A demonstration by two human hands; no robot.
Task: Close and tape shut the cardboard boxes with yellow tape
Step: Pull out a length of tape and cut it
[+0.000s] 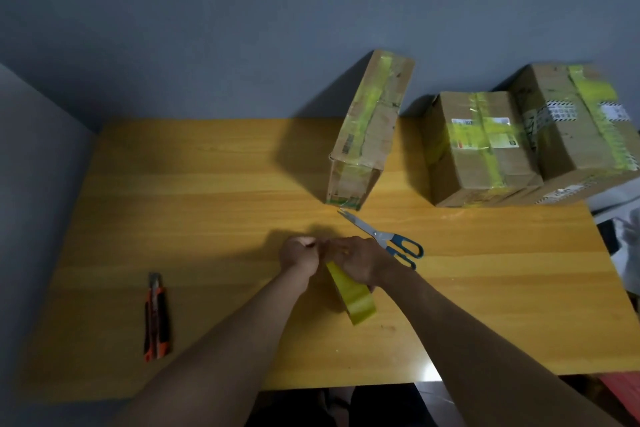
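Note:
A roll of yellow tape [353,295] is held above the middle of the wooden table [207,184]. My right hand [360,262] grips the roll from above. My left hand [299,253] has its fingers curled just left of the roll's top and seems to pinch the tape's end, though the end itself is hidden between the hands. Three cardboard boxes with yellow tape on them stand at the back right: a narrow upright box [370,128], a middle box [481,149] and a larger box [578,121] at the far right.
Blue-handled scissors [384,237] lie just behind my right hand, blades pointing at the narrow box. An orange and black utility knife [156,317] lies near the front left. A grey wall stands behind the table. Dark and white items sit off the right edge.

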